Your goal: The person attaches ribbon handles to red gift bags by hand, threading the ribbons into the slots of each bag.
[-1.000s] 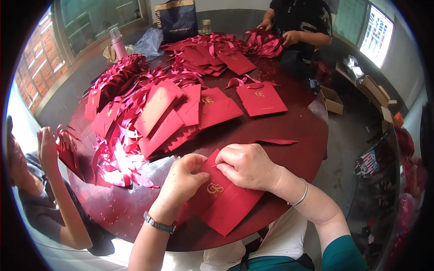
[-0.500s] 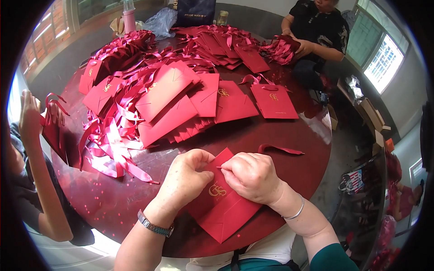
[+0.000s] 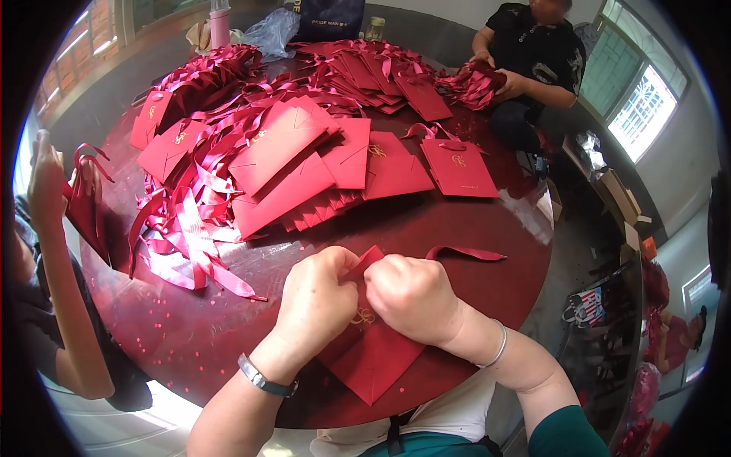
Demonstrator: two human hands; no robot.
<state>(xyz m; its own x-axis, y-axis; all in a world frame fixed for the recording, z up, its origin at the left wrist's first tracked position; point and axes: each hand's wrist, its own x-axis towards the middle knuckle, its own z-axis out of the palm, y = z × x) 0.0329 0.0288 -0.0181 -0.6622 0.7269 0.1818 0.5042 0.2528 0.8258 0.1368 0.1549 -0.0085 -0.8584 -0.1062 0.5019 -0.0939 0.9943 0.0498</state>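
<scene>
A flat red paper gift bag (image 3: 371, 362) with a gold emblem lies tilted in front of me at the table's near edge. My left hand (image 3: 324, 297) is closed on its upper left edge, thumb and fingers pinched together. Close beside it, my right hand (image 3: 411, 297) is curled into a fist over the bag's upper right part, slightly blurred. Its fingertips hide the ribbon end they pinch. A length of dark red ribbon (image 3: 468, 253) lies on the table just beyond my right knuckles.
Finished-looking red bags (image 3: 282, 148) with ribbon handles lie heaped across the round table (image 3: 487, 305). One bag (image 3: 459, 169) lies apart at right. A person (image 3: 533, 57) handles bags at the far side; another person's arm (image 3: 68, 282) holds one at left. A pink bottle (image 3: 219, 29) stands behind.
My right hand has turned slightly and closed further, covering the ribbon tip that showed between its fingers. My left hand has shifted a little over the bag's edge.
</scene>
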